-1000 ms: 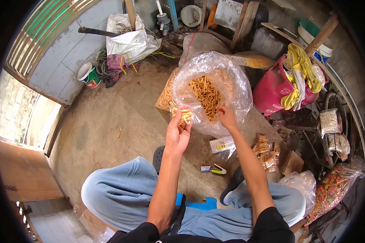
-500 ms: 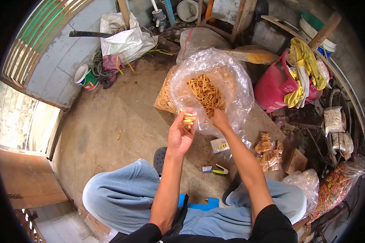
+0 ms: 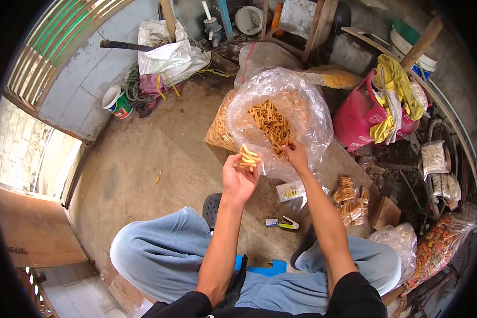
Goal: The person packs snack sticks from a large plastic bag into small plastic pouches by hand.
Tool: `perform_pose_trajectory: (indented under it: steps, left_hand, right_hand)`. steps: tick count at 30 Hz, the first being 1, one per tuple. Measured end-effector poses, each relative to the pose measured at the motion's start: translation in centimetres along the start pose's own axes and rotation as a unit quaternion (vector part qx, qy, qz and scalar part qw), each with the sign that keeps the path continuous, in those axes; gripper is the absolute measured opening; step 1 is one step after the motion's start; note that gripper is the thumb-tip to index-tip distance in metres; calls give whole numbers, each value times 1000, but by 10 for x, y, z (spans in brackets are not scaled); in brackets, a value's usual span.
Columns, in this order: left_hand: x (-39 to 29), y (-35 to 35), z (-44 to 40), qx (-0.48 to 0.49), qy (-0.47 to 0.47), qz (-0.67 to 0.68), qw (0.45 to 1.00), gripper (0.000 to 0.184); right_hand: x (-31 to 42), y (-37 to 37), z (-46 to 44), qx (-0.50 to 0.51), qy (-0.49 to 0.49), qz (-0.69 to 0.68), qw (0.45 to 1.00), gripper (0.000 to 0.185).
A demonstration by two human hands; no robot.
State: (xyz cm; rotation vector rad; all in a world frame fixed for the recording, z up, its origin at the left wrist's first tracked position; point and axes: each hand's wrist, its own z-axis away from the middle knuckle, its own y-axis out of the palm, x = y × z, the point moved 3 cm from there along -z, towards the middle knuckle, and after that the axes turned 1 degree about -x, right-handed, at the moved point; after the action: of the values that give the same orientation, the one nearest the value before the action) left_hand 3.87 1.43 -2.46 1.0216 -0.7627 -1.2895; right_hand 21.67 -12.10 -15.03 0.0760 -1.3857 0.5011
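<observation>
A large clear plastic bag [image 3: 312,106] stands open on the floor, with brown stick-shaped snacks [image 3: 270,122] inside. My left hand [image 3: 239,177] holds a small clear bag of snack sticks [image 3: 248,157] upright at the large bag's near left edge. At the near right of the snack pile is my right hand [image 3: 296,155], its fingers pinched together at the sticks; what they grip is too small to tell. Below it lie a packet of empty-looking plastic bags [image 3: 290,191] and a green and black stapler [image 3: 289,223] beside a small blue and white box [image 3: 271,222].
Filled small snack bags [image 3: 350,201] lie at the right near a wooden block [image 3: 386,213]. Behind them stands a pink container [image 3: 355,116] draped with yellow cloth. A white sack [image 3: 172,58] and a small bucket [image 3: 116,101] are at the back left.
My right hand reached deeper into the snack pile, then drew back slightly up and right. My left hand, still holding the small bag, has shifted slightly right and down.
</observation>
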Motion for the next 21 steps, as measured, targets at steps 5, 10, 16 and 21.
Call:
perform_pose_trajectory:
  steps: [5, 10, 16, 21]
  left_hand:
    - [4, 10, 4, -57, 55, -12, 997, 30]
    - [0, 21, 7, -22, 89, -23, 995, 30]
    - [-2, 49, 23, 11, 113, -28, 993, 27]
    - [0, 60, 32, 41, 120, -50, 991, 27]
  right_hand:
    - [32, -11, 11, -51, -3, -97, 994, 18]
    - [86, -33, 31, -67, -80, -105, 989, 23]
    - [202, -75, 107, 73, -93, -142, 983, 25]
    - [244, -88, 154, 110, -118, -29, 986, 24]
